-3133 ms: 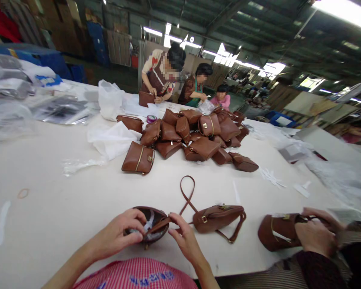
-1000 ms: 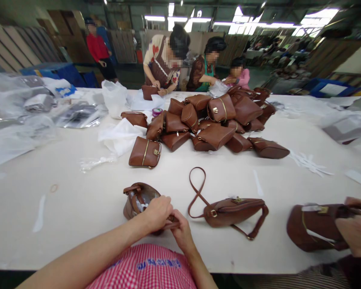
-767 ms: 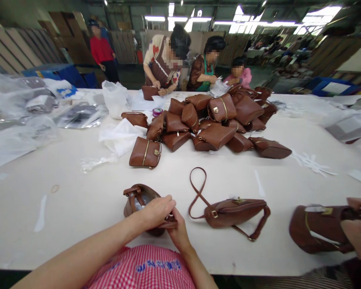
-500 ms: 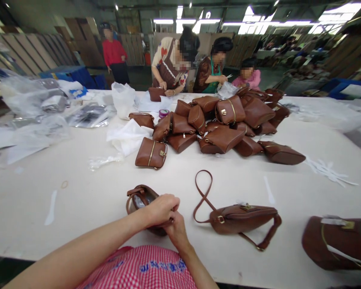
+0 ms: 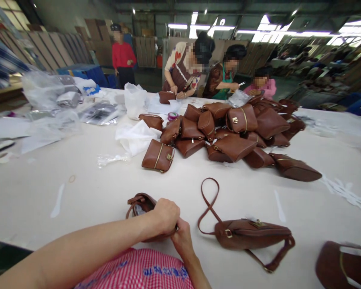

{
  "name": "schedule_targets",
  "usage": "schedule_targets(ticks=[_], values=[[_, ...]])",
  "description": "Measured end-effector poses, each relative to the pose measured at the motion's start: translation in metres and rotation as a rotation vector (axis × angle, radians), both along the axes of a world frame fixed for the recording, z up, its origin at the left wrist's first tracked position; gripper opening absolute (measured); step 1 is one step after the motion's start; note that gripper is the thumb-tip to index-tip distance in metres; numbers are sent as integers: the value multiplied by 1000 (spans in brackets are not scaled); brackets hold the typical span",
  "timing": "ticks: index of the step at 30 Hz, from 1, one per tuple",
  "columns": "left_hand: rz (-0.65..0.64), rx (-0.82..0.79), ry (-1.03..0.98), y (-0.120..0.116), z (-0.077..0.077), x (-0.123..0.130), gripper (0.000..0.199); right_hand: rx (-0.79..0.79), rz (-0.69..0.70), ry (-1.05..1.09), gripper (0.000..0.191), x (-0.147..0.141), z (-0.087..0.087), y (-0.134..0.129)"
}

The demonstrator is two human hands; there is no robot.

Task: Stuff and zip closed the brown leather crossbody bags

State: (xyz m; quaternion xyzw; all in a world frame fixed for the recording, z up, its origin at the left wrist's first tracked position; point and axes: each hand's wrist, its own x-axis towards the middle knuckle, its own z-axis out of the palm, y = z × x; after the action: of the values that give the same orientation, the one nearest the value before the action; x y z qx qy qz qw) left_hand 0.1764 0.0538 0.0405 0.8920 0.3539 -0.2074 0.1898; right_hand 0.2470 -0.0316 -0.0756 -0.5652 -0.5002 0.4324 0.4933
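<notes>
Close to my body on the white table sits a brown bag [image 5: 149, 200], its mouth open with clear plastic showing inside. My left hand [image 5: 167, 214] reaches across it, fingers curled at the bag's right side. Against it is my right hand [image 5: 182, 235], also closed at that same edge. The fingertips and what they pinch are partly hidden. Right of my hands lies another brown bag [image 5: 252, 235] with a looped strap [image 5: 209, 205]. A third brown bag [image 5: 331, 265] is at the lower right, cut off by the frame.
A large pile of brown bags [image 5: 237, 144] covers the table's far middle, with a single bag [image 5: 158, 155] nearer. Plastic wrapping [image 5: 39, 94] lies at the left, white strips [image 5: 345, 190] at the right. Several people stand or sit beyond the table.
The camera view has turned left, so the table and bags appear shifted to the right. Both hands stay together at the bag's edge, and the left hand's back now faces up more.
</notes>
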Motion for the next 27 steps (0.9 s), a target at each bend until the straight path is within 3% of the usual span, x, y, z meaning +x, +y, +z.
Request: schedule_targets(ticks=[4,9,12,16,18,21,25,27], values=[[7,17,9,4,15,-1,25,-14,-18,-5,14,11,1,2],[41,19,-27,22,29,-34,28,-69,56,37,31,32,13,-1],[89,-48,-83,28,25,-59,23,-97,73,61,31,38,8,-7],[238,-135,-184,35,17,-90,22,-146,-26,89,32,44,-4,-16],[287,-165,-214,38,14,-104,21,-159,-20,82,33,54,-2,-19],[335,-256,-289,40,11,-115,19,-247,177,39,43,80,24,-17],[390,-434,-389,36,4,-114,20,-453,579,-52,69,103,81,-7],[424,-514,-423,33,0,-110,20,-456,578,-229,63,90,102,2]])
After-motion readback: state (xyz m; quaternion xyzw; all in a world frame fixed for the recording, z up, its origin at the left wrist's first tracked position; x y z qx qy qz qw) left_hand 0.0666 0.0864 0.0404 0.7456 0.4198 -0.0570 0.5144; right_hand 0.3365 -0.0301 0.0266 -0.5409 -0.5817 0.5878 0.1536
